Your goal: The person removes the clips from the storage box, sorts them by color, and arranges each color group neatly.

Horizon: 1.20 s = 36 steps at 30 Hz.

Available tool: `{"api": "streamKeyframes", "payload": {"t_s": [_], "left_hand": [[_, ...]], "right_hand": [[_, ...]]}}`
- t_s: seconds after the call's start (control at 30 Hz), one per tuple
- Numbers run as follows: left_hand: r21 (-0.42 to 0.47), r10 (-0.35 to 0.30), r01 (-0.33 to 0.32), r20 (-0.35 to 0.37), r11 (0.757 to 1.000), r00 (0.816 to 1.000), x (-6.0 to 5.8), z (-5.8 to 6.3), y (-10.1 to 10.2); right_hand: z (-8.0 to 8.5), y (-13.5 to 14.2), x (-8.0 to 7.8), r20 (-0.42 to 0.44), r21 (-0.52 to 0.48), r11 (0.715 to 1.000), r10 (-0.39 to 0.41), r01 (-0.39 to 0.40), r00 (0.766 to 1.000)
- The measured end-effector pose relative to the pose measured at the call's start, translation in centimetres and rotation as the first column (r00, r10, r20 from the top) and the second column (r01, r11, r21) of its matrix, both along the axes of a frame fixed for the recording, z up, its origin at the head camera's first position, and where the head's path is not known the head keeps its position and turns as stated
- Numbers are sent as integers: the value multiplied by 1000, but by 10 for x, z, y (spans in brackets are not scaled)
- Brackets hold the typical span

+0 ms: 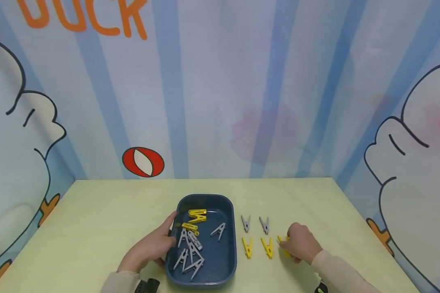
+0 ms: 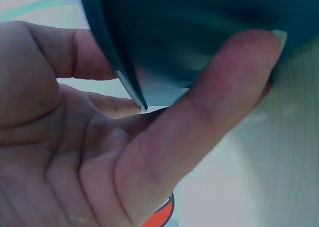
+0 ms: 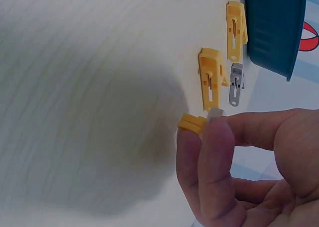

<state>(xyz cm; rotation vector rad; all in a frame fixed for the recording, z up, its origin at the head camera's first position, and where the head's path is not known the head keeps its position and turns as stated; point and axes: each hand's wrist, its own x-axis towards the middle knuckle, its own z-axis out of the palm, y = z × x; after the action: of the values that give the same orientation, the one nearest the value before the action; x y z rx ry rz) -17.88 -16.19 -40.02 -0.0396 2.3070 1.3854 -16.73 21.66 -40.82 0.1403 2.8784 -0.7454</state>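
My left hand [image 1: 152, 246] grips the left side of a dark blue tray [image 1: 227, 236]. In the left wrist view its fingers [image 2: 209, 97] lie against the tray's outer wall [image 2: 164, 33]. Inside the tray are yellow clothespins [image 1: 197, 219] and several grey clothespins [image 1: 194, 266], mostly on its left half. My right hand [image 1: 303, 243] pinches a yellow clothespin [image 3: 192, 122] at the right end of the front row; fingers partly hide it. Left of it stand two yellow clothespins [image 1: 247, 248] on the table, with two grey clothespins [image 1: 245, 224] behind them.
The pale yellow table [image 1: 113, 211] runs back to a blue-striped backdrop [image 1: 220, 101] with printed cartoon figures and a red and white ball. The tray sits left of the clothespin rows, close beside them.
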Motion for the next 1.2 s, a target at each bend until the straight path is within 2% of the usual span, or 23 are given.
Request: {"api": "streamKeyframes", "payload": {"t_s": [0.47, 0.73, 0.97, 1.2], "left_hand": [[-8, 5, -5, 6, 1000, 1000, 2, -5, 2], [0, -4, 4, -35, 1000, 999, 2, 1, -1], [-15, -8, 7, -40, 1000, 999, 0, 6, -4], [2, -2, 2, -32, 1000, 999, 2, 3, -1]], "right_hand": [[-6, 2, 2, 50, 20, 1000, -10, 9, 999], [-5, 0, -2, 66, 7, 1000, -8, 8, 998], [-3, -4, -6, 58, -8, 1000, -5, 5, 998], [-5, -2, -4, 69, 14, 1000, -3, 2, 998]]}}
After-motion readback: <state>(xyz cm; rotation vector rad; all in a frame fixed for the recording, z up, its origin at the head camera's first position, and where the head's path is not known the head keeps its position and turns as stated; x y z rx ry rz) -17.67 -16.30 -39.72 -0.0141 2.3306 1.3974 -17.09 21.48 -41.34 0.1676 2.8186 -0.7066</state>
